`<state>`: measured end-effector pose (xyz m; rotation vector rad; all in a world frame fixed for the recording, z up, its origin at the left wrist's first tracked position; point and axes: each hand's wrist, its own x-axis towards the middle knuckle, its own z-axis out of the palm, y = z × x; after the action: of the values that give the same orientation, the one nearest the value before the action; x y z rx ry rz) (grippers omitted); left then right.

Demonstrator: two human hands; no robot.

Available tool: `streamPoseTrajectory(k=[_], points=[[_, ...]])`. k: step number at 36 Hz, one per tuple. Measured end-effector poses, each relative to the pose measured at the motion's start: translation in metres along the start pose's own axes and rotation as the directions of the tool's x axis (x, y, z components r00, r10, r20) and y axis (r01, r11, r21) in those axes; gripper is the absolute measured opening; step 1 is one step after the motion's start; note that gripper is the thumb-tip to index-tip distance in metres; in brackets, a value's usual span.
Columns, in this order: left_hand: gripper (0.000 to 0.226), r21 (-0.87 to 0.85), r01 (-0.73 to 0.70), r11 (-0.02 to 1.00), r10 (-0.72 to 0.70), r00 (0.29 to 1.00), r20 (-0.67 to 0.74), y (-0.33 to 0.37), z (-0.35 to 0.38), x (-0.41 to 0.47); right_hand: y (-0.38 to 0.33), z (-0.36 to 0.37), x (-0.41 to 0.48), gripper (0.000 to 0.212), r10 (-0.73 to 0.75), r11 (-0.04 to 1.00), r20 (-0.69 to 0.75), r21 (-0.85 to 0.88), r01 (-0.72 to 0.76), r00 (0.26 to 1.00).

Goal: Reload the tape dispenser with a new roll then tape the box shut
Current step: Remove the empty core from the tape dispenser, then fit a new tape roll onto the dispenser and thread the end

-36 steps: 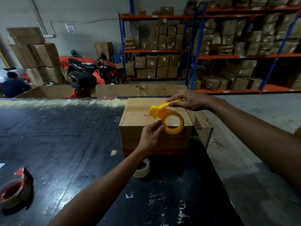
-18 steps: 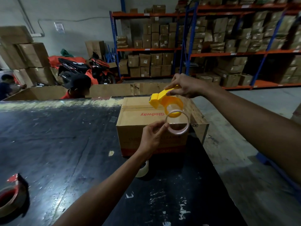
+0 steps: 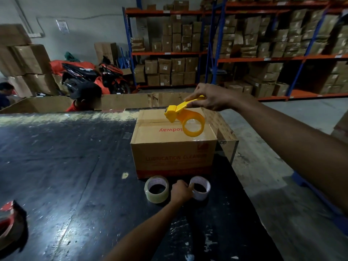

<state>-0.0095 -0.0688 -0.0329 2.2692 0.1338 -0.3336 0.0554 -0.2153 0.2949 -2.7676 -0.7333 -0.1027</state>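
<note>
My right hand (image 3: 209, 98) grips the handle of a yellow tape dispenser (image 3: 174, 112) and holds it above the top of a closed cardboard box (image 3: 169, 159). The dispenser's ring has no roll on it. Down on the black table (image 3: 66, 166), in front of the box, my left hand (image 3: 180, 191) pinches the left rim of a thin white empty tape core (image 3: 204, 185), which rests on the surface. A thick roll of clear tape (image 3: 156, 194) lies flat just left of that hand.
A red tape dispenser (image 3: 7, 225) sits at the table's near left edge. A person in a dark cap (image 3: 84, 97) is behind the table's far edge. The table's right edge drops to concrete floor (image 3: 273, 176). Shelves of boxes (image 3: 244, 44) stand beyond.
My left hand pulled the empty core off the dispenser, carried it down and set it on the table beside the clear roll. My right hand kept the dispenser above the box.
</note>
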Motion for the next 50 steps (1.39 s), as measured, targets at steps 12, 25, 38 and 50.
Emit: streamPoseTrajectory(k=[12,25,38,50], points=[[0.037,0.34,-0.243,0.908,0.385,0.805,-0.452,-0.023,-0.039,-0.032,0.01,0.02,0.015,0.042,-0.022,1.0,0.055,-0.001,0.022,0.998],[0.111,0.233,0.155,0.96,-0.058,0.925,-0.375,-0.081,-0.065,-0.044,-0.009,0.042,0.033,0.039,-0.025,1.0,0.122,-0.003,0.026,0.992],[0.096,0.178,-0.355,0.918,0.395,0.775,-0.493,-0.036,-0.091,-0.061,-0.015,0.048,0.041,0.04,-0.027,0.999,0.088,0.025,0.025,0.996],[0.096,0.241,-0.604,0.76,0.582,0.467,-0.666,0.045,-0.12,-0.06,-0.02,0.038,0.03,0.041,-0.059,0.995,0.169,0.09,0.044,0.984]])
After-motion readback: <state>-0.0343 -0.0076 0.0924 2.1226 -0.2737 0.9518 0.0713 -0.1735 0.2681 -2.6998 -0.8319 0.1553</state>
